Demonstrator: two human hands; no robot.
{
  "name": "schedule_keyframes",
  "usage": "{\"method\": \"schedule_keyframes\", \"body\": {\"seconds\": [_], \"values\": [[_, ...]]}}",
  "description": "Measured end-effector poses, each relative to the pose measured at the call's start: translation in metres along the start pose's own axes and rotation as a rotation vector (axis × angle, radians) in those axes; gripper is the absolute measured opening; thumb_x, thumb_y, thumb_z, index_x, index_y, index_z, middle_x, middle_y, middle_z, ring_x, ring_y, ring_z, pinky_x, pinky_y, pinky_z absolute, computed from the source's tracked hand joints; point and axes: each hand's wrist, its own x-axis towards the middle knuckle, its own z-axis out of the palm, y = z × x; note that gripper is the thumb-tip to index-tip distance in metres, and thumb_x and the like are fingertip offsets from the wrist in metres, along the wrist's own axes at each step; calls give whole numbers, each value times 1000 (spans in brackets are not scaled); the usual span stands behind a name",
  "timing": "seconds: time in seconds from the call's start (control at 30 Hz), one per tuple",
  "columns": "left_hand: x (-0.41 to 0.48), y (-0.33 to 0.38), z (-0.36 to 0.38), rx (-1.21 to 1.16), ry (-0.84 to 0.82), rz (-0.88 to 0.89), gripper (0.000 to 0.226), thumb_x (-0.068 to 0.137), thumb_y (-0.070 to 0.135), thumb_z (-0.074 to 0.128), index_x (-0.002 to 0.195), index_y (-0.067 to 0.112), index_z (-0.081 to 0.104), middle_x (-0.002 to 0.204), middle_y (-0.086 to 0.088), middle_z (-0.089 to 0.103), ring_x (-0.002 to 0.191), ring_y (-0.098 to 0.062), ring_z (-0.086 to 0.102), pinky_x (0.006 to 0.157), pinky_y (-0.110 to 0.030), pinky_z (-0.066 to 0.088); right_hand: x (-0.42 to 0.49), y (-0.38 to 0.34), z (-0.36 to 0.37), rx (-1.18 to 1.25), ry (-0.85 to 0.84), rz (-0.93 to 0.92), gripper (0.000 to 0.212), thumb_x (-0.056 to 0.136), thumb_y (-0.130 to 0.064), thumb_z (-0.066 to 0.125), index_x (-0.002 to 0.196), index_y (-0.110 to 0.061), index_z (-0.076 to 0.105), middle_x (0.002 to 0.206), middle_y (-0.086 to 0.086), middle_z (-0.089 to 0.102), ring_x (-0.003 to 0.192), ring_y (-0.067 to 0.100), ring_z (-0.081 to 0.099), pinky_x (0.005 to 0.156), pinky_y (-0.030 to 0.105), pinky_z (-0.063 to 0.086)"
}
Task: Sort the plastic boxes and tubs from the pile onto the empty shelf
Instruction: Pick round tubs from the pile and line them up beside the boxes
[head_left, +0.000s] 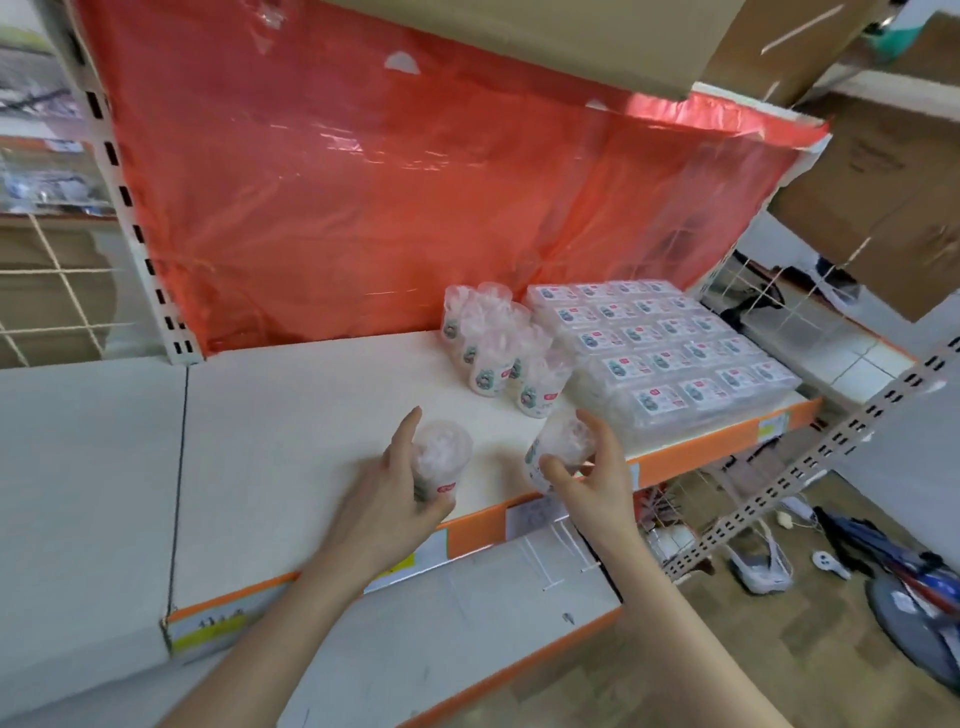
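Observation:
My left hand (395, 493) grips a clear plastic tub (441, 457) with white contents, held over the front of the white shelf (311, 415). My right hand (597, 478) grips a second, tilted tub (563, 441) just to the right, near the shelf's front edge. Several matching tubs (493, 353) stand grouped at the back of the shelf. To their right, flat clear plastic boxes (670, 348) with labels lie stacked in neat rows up to the shelf's right end.
A red plastic sheet (389, 182) hangs behind the shelf. The shelf has an orange front lip (701, 452). A lower shelf (467, 623) juts out below. Cardboard boxes (883, 197) sit upper right. Perforated uprights (810, 457) and floor clutter (883, 561) are at the right.

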Motion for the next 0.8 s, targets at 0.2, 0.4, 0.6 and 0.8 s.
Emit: {"method": "schedule_keyframes", "body": {"seconds": [0.2, 0.4, 0.6, 0.8], "values": [[-1, 4, -1, 61, 30, -40, 96, 77, 33, 68, 145, 34, 1, 130, 1, 48, 106, -21, 53, 78, -27, 42, 39, 17, -3, 30, -116, -64, 66, 66, -19, 66, 129, -19, 44, 118, -15, 50, 113, 15, 52, 77, 18, 47], [-1, 6, 1, 48, 68, -79, 103, 73, 29, 71, 144, 37, -4, 118, 4, 49, 94, -17, 54, 78, -30, 46, 60, 34, -5, 48, -205, -61, 74, 64, -20, 68, 133, -17, 40, 108, -24, 51, 106, 17, 57, 92, 45, 48], [-2, 15, 0, 102, 62, -129, 103, 73, 24, 70, 143, 38, -4, 103, -3, 56, 81, -19, 58, 73, -34, 48, 66, 45, -7, 156, -251, -46, 78, 71, 2, 75, 135, -16, 35, 106, -23, 51, 91, -5, 59, 84, 27, 49], [-5, 20, 1, 167, 93, -141, 101, 74, 25, 71, 144, 37, -1, 105, -4, 58, 83, -22, 58, 74, -38, 49, 69, 53, -9, 160, -261, -82, 68, 70, -1, 75, 127, -16, 42, 106, -10, 58, 99, 13, 61, 85, 32, 50]]}}
